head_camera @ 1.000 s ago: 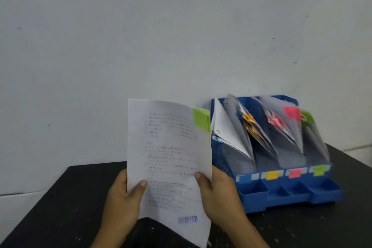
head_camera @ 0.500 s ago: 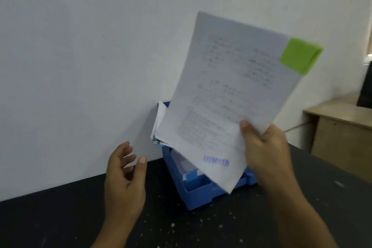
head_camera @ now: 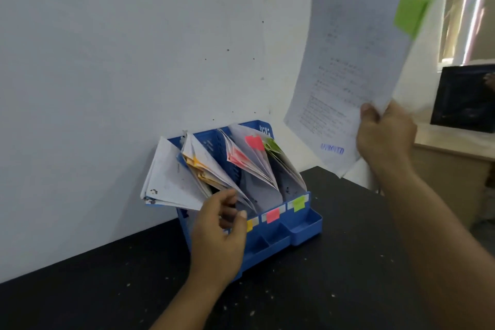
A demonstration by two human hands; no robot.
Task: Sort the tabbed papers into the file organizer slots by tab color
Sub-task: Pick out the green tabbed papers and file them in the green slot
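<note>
My right hand (head_camera: 384,136) holds a printed white sheet (head_camera: 348,72) by its lower right edge, high up to the right of the organizer. The sheet carries a green tab (head_camera: 411,15) at its top right corner and a blue stamp near the bottom. The blue file organizer (head_camera: 300,225) stands on the black table against the wall, its slots holding papers with orange (head_camera: 197,162), pink (head_camera: 254,142) and green tabs (head_camera: 273,146). Colour labels mark its front: pink (head_camera: 273,215), green (head_camera: 298,203). My left hand (head_camera: 219,236) hovers with loosely bent fingers in front of the organizer's left slots, holding nothing.
The black table (head_camera: 308,289) is speckled with white flecks and meets a white wall behind. A wooden desk (head_camera: 455,163) with a dark monitor (head_camera: 466,98) stands at the right, beyond the table's edge. A white stack of papers (head_camera: 171,182) leans out of the leftmost slot.
My left hand let go of the sheet and moved to the organizer's front. My right hand carried the green-tabbed sheet up and to the right. The view has swung, uncovering the organizer.
</note>
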